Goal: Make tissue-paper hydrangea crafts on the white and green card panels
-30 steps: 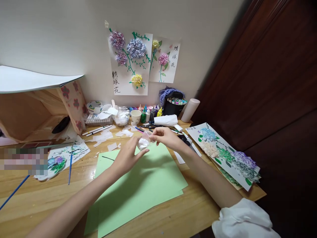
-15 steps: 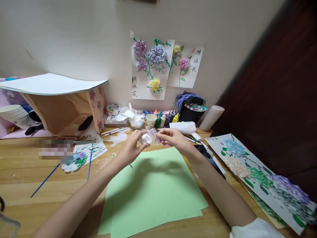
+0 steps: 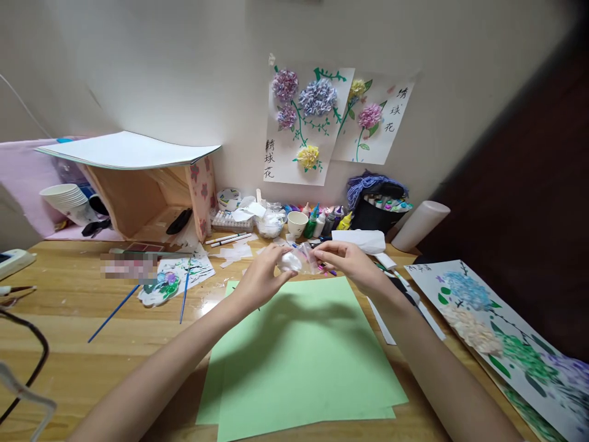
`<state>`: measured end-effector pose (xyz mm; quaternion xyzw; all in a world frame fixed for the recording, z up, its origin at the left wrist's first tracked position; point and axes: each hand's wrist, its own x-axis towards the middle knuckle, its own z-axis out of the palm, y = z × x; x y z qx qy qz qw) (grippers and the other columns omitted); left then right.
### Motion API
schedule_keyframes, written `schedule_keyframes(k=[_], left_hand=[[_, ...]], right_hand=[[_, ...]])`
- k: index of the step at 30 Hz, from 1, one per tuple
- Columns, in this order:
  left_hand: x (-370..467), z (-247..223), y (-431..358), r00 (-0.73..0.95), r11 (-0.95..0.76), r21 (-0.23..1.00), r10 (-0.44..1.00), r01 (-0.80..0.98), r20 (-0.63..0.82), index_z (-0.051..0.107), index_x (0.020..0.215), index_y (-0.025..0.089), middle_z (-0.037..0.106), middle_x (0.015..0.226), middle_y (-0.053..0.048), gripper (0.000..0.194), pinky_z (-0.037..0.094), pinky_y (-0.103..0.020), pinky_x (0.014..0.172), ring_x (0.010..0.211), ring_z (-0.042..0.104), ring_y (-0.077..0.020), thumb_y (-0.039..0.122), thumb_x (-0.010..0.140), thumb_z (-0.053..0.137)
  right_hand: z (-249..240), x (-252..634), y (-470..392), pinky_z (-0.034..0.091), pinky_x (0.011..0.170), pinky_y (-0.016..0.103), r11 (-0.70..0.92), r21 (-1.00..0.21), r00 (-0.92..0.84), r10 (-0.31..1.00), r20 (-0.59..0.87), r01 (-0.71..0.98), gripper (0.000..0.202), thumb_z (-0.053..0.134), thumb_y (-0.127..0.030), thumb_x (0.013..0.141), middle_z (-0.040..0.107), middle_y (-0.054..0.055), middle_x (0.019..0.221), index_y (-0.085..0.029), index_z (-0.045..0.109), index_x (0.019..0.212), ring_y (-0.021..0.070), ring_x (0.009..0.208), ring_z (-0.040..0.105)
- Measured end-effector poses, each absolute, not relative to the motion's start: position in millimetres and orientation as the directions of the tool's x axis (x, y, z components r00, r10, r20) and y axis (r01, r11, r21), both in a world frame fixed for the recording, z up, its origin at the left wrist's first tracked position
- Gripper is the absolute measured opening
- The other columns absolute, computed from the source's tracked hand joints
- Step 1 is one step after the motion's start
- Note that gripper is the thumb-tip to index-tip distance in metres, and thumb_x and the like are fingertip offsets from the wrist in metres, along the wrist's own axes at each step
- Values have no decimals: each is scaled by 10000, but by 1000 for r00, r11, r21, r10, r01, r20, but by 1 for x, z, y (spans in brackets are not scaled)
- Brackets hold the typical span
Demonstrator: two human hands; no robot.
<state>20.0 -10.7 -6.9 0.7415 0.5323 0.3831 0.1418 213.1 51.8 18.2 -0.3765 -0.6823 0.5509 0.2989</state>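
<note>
Between my hands, above the far edge of the green paper sheets (image 3: 308, 362), is a small clear plastic bag (image 3: 309, 258) with a white lump (image 3: 289, 262) at its left end. My left hand (image 3: 264, 276) is closed around the white lump, thumb below and fingers above. The bag's right edge is pinched by my right hand (image 3: 343, 261), its fingertips together. Whether the lump is inside the bag or beside it cannot be made out.
Paint bottles (image 3: 319, 224), a paper cup (image 3: 297, 224) and a bowl (image 3: 270, 222) stand behind my hands. At left are brushes (image 3: 113, 314) and a palette (image 3: 159, 288); at right lie flower pictures (image 3: 506, 331). A box (image 3: 200, 196) stands back left.
The camera view has turned left, so the whole scene appears farther right. Both hands keep their hold on the lump and the bag, with little other movement.
</note>
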Motion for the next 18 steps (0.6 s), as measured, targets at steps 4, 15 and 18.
schedule_keyframes(k=[4, 15, 18], left_hand=[[16, -6, -10, 135, -385, 611, 900, 691, 415, 552, 1078, 191, 611, 1001, -61, 312, 463, -319, 794, 937, 578, -207, 282, 786, 609], [32, -29, -2, 276, -419, 575, 906, 703, 322, 546, 1113, 218, 617, 1006, -62, 357, 479, -328, 733, 886, 595, -216, 393, 802, 550], [40, -29, -4, 315, -422, 562, 906, 711, 282, 561, 1090, 215, 617, 974, -65, 341, 478, -330, 711, 861, 596, -220, 406, 810, 531]], right_hand=[[22, 221, 57, 487, 611, 266, 173, -955, -525, 851, 21, 242, 312, 652, -452, 707, 681, 54, 786, -158, 672, 810, 159, 697, 618], [-51, 361, 47, 441, 721, 345, -110, -139, 128, 983, 131, 984, 191, 483, -109, 826, 654, 229, 920, -68, 653, 905, 299, 875, 629], [-68, 369, 39, 435, 730, 314, -145, -143, 166, 974, 152, 979, 257, 408, -46, 834, 654, 201, 913, -82, 643, 930, 259, 872, 630]])
